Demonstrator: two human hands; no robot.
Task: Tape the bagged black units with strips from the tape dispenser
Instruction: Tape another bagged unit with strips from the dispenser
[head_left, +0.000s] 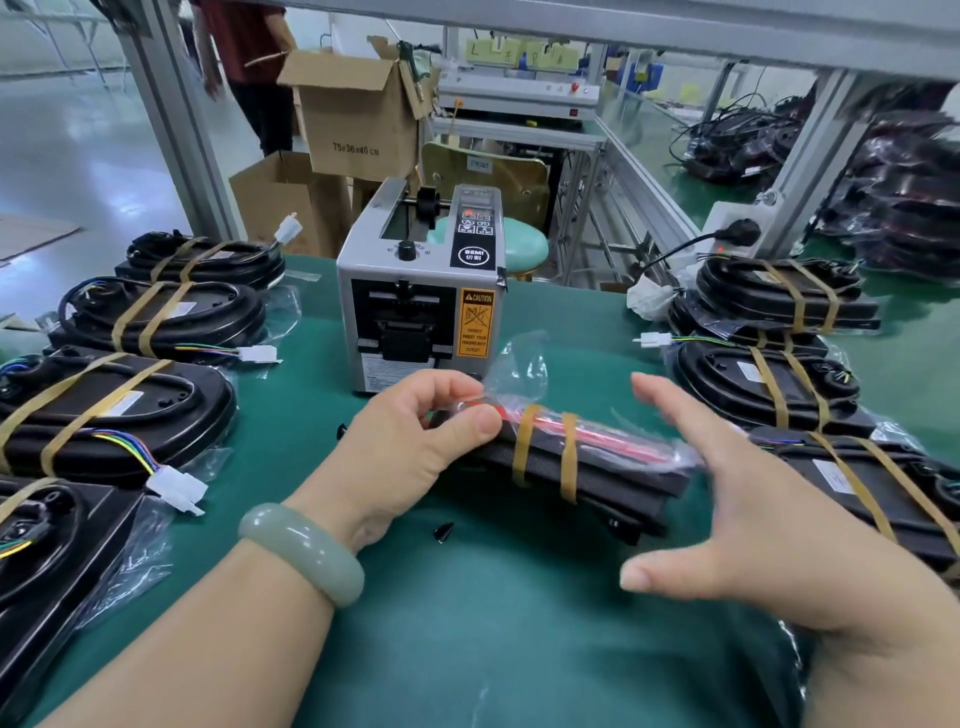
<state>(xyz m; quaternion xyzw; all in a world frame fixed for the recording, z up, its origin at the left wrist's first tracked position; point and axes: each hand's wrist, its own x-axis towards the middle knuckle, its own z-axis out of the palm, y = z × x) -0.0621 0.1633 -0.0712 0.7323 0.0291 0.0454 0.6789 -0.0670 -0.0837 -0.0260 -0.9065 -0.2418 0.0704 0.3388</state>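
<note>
Pinching the bagged black unit (597, 478) at its crinkly plastic end with the left hand (415, 431), down on the green mat (493, 623) just in front of the tape dispenser (415, 301). Hovering the right hand (753, 519) near the other end, fingers spread, gripping nothing. Spotting two tan tape strips (524, 441) round it, and seeing taped units (119, 410) on both sides.

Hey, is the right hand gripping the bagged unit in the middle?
No, the right hand is spread open beside the bagged unit; only the left hand pinches it.
</note>
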